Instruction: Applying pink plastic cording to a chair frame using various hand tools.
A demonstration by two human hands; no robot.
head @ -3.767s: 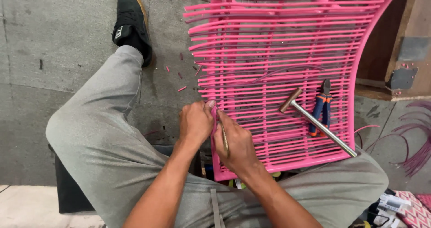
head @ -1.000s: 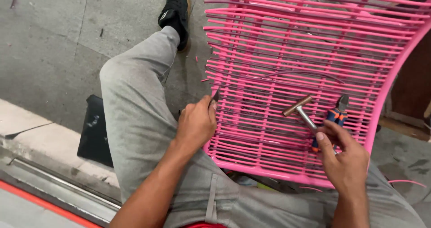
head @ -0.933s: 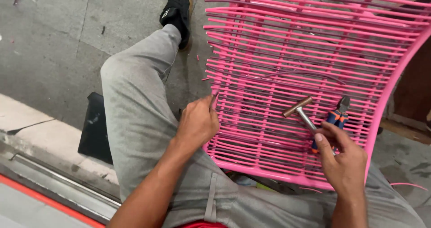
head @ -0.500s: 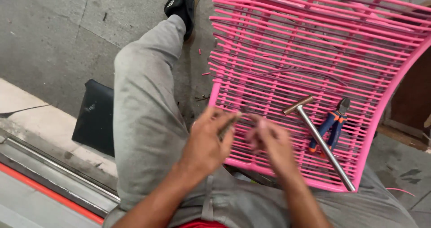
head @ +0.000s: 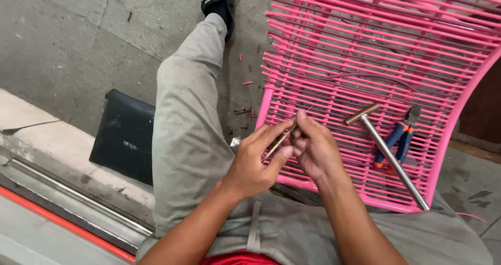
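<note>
A thin metal rod (head: 280,138), possibly a long nail or awl, is pinched between the fingers of the left hand (head: 255,160) and the right hand (head: 313,147), which are brought together over the near edge of a pink woven chair frame (head: 365,61) resting across the lap. A hammer (head: 389,153) and blue-handled pliers (head: 399,137) are laid on the weave just beside the right hand.

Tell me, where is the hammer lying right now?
In the head view the hammer lies on the pink woven chair seat, right of the right hand, beside the blue-handled pliers.
</note>
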